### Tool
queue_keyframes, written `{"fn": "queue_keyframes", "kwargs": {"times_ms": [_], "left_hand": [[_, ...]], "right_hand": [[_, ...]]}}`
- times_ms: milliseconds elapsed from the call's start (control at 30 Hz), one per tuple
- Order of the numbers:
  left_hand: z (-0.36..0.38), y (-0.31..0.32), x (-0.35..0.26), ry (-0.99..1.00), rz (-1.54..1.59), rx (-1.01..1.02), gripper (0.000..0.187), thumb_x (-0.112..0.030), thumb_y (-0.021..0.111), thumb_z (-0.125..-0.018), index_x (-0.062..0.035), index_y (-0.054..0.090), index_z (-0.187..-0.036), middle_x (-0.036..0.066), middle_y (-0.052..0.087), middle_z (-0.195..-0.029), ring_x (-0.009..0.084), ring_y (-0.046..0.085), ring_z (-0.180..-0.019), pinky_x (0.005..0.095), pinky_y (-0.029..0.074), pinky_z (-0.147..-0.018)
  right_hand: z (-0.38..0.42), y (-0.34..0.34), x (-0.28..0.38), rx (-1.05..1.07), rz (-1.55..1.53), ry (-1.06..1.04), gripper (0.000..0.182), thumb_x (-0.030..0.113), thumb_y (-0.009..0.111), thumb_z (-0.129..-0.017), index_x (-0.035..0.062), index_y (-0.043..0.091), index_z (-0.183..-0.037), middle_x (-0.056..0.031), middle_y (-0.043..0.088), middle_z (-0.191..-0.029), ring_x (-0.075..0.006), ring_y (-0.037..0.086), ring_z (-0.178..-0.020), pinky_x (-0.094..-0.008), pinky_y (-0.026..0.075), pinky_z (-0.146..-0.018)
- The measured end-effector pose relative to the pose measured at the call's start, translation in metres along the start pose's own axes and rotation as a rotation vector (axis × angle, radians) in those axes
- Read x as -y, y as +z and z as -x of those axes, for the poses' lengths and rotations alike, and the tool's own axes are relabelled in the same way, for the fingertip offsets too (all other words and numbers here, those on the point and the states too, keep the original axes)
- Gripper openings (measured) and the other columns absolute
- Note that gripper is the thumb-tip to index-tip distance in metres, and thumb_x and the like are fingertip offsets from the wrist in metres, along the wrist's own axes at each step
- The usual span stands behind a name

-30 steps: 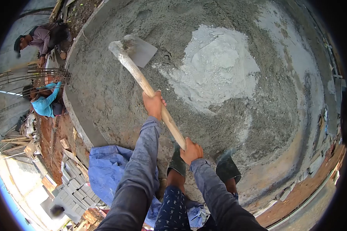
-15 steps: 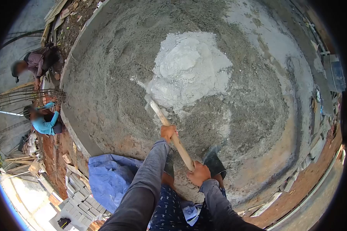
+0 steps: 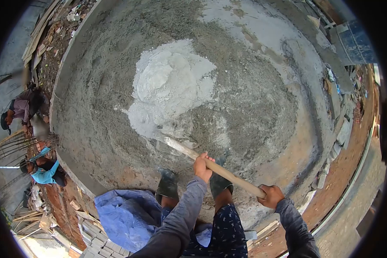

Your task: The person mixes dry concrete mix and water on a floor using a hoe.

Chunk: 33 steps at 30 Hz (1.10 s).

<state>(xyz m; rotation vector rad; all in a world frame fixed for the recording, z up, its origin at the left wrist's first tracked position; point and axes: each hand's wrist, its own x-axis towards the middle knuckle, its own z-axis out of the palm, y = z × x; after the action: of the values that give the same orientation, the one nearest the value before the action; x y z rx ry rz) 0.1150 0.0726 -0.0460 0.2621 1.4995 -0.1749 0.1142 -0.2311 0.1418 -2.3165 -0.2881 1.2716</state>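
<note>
My left hand (image 3: 202,167) is wrapped round the middle of a long wooden handle (image 3: 232,175), and my right hand (image 3: 271,196) grips its rear end. The handle slants up and left to the lower edge of a heap of pale grey powder (image 3: 176,81). Its far end meets the powder there, and the tool's head is hidden. Around the heap spreads a broad bed of darker grey, sandy material (image 3: 103,116). Below the handle stand my two dark boots (image 3: 167,185), on the near side of the bed.
A blue tarp (image 3: 124,219) lies crumpled at the near left, close to stacked grey blocks (image 3: 101,243). Beyond the low left wall edge (image 3: 56,103) two people (image 3: 23,105) crouch by thin metal bars (image 3: 19,146). A dark bluish container (image 3: 354,41) stands at the far right.
My right hand has swung out to the right and the handle now lies flatter. Its far end has moved to the powder's lower edge. The view has shifted, moving the heap leftward.
</note>
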Motion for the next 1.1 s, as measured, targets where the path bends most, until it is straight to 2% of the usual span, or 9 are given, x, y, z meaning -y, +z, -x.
{"fn": "queue_keyframes", "kwargs": {"times_ms": [100,233,400,500,700,833,900,1000,1100], "left_hand": [[0.013,0.007,0.037,-0.039,0.069,0.022,0.016,-0.012,0.068,-0.088,-0.0073,0.053,-0.090,0.005,0.052,-0.083,0.0194,0.054,-0.071,0.0385,0.052,-0.070],[0.051,0.003,-0.001,0.046,0.077,-0.060,0.015,-0.011,0.069,-0.087,-0.0083,0.054,-0.087,0.002,0.049,-0.076,0.0181,0.051,-0.067,0.0376,0.050,-0.067],[0.063,-0.032,-0.147,0.309,0.012,0.032,0.013,-0.008,0.066,-0.087,-0.0076,0.053,-0.084,0.001,0.047,-0.070,0.0167,0.049,-0.060,0.0368,0.046,-0.060],[0.079,-0.032,-0.266,0.552,-0.040,0.048,0.014,-0.007,0.065,-0.088,-0.0076,0.052,-0.084,0.001,0.047,-0.069,0.0154,0.049,-0.060,0.0350,0.046,-0.058],[0.102,-0.008,-0.445,1.088,-0.286,0.125,0.024,-0.010,0.066,-0.090,-0.0058,0.046,-0.103,0.002,0.050,-0.076,0.0119,0.052,-0.059,0.0298,0.049,-0.055],[0.010,-0.023,-0.460,1.163,-0.551,-0.043,0.028,-0.008,0.064,-0.091,-0.0021,0.044,-0.109,0.006,0.053,-0.075,0.0132,0.052,-0.049,0.0294,0.047,-0.042],[-0.063,-0.047,-0.434,1.075,-0.635,-0.082,0.031,-0.006,0.064,-0.089,0.0002,0.044,-0.112,0.008,0.055,-0.075,0.0150,0.055,-0.049,0.0311,0.047,-0.042],[-0.126,-0.099,-0.350,0.804,-0.845,-0.203,0.035,-0.005,0.063,-0.086,0.0034,0.045,-0.114,0.012,0.059,-0.076,0.0188,0.059,-0.050,0.0337,0.048,-0.040],[-0.120,-0.107,-0.305,0.716,-0.859,-0.246,0.036,-0.005,0.062,-0.085,0.0055,0.045,-0.116,0.016,0.063,-0.075,0.0232,0.064,-0.051,0.0360,0.052,-0.043]], "right_hand": [[0.019,-0.002,-0.021,0.010,0.148,0.064,0.032,0.022,0.077,-0.072,0.0111,0.064,-0.100,-0.0160,0.071,-0.081,-0.0393,0.069,-0.076,-0.0480,0.056,-0.069],[0.012,0.044,-0.013,0.033,0.190,0.027,0.032,0.021,0.076,-0.073,0.0128,0.063,-0.101,-0.0149,0.071,-0.081,-0.0394,0.069,-0.078,-0.0503,0.055,-0.072],[-0.075,0.138,0.062,-0.008,0.099,-0.107,0.037,0.027,0.074,-0.076,0.0131,0.060,-0.107,-0.0177,0.071,-0.083,-0.0404,0.069,-0.078,-0.0529,0.053,-0.074],[-0.152,0.188,0.147,-0.008,0.014,-0.202,0.053,0.028,0.073,-0.077,0.0098,0.059,-0.125,-0.0193,0.072,-0.087,-0.0414,0.068,-0.083,-0.0523,0.052,-0.077],[-0.283,0.223,0.340,-0.090,-0.212,-0.249,0.053,0.025,0.071,-0.080,0.0101,0.057,-0.129,-0.0200,0.072,-0.091,-0.0421,0.069,-0.086,-0.0538,0.053,-0.079],[-0.343,0.276,0.380,-0.172,-0.234,-0.145,0.045,0.023,0.072,-0.079,0.0051,0.059,-0.119,-0.0226,0.071,-0.086,-0.0460,0.068,-0.082,-0.0538,0.052,-0.078],[-0.348,0.317,0.361,-0.149,-0.191,-0.012,0.041,0.022,0.071,-0.080,0.0051,0.060,-0.115,-0.0230,0.070,-0.087,-0.0463,0.067,-0.083,-0.0543,0.052,-0.078],[-0.292,0.388,0.299,-0.052,-0.196,0.205,0.049,0.025,0.070,-0.080,0.0068,0.057,-0.124,-0.0259,0.071,-0.093,-0.0467,0.068,-0.088,-0.0555,0.052,-0.080],[-0.258,0.348,0.281,-0.008,-0.282,0.208,0.047,0.027,0.071,-0.079,0.0047,0.059,-0.119,-0.0262,0.071,-0.095,-0.0468,0.068,-0.090,-0.0542,0.052,-0.082]]}}
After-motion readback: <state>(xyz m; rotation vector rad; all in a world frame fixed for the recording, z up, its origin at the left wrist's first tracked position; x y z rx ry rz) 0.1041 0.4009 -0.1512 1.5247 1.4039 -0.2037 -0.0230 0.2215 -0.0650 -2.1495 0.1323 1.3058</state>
